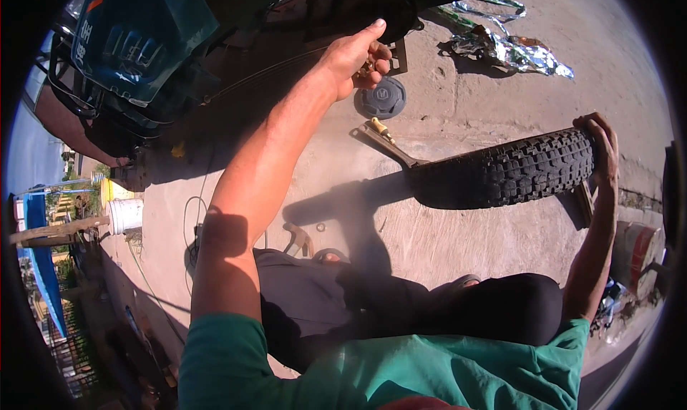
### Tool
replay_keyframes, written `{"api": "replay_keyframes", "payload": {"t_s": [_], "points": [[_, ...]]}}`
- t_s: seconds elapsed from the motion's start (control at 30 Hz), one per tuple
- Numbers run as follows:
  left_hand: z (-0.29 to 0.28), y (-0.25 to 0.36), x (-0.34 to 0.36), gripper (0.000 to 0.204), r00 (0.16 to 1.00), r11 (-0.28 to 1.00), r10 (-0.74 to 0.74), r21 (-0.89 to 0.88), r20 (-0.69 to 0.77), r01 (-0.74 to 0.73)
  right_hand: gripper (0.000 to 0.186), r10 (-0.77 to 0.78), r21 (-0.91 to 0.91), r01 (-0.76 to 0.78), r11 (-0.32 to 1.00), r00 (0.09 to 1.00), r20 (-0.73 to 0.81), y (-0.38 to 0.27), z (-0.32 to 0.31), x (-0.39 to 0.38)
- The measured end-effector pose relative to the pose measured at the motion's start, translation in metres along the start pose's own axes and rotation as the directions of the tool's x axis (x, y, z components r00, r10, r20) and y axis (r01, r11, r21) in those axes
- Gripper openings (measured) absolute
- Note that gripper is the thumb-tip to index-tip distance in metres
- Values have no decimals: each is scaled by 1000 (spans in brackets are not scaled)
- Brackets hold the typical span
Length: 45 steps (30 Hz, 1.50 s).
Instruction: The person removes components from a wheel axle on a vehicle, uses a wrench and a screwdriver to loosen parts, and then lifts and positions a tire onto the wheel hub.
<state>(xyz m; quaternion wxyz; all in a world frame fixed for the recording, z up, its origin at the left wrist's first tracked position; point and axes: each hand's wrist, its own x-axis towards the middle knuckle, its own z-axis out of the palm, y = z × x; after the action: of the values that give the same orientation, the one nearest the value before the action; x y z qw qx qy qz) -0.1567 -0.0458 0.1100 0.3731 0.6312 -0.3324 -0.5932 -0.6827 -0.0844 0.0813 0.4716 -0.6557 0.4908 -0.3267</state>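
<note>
A knobbly black tyre [508, 168] stretches across the right of the head view. My right hand [603, 142] grips its far right end, fingers bent over the edge. My left hand [363, 61] is raised at upper middle, thumb stretched out and fingers curled around something small and brownish that I cannot make out. Just below this hand lies a dark round cap [380, 101] on the ground. Between the cap and the tyre's left end are a flat metal bar [386, 147], which looks like a wrench, and a small brass-coloured piece [380, 129].
A dark green vehicle [139, 45] stands at upper left. Crumpled silver foil [519, 52] lies at upper right. Near my feet are a hammer-like tool [298, 240] and a small ring [320, 227]. A white bucket [127, 215] is at left, a metal can [634, 256] at right.
</note>
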Motion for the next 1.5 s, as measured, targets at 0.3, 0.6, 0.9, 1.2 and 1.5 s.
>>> {"api": "replay_keyframes", "payload": {"t_s": [0.3, 0.6, 0.9, 1.2, 1.5], "points": [[-73, -59, 0, 40, 998, 970, -44, 237, -45, 53, 42, 374, 595, -300, 746, 927, -2, 118, -92, -63], [-95, -109, -26, 33, 982, 815, -168, 549, -80, 185, 43, 515, 351, -439, 827, 842, -159, 126, -81, -141], [-110, -190, -68, 32, 927, 766, -370, 547, -53, 337, 43, 506, 39, -529, 847, 783, -362, 205, -97, -185], [-121, -214, -78, 36, 888, 734, -447, 524, -107, 432, 44, 456, -195, -557, 807, 798, -395, 279, -85, -171], [-112, -226, -54, 32, 893, 743, -441, 520, -95, 422, 48, 583, -526, -652, 546, 746, -320, 337, -128, -153]]}}
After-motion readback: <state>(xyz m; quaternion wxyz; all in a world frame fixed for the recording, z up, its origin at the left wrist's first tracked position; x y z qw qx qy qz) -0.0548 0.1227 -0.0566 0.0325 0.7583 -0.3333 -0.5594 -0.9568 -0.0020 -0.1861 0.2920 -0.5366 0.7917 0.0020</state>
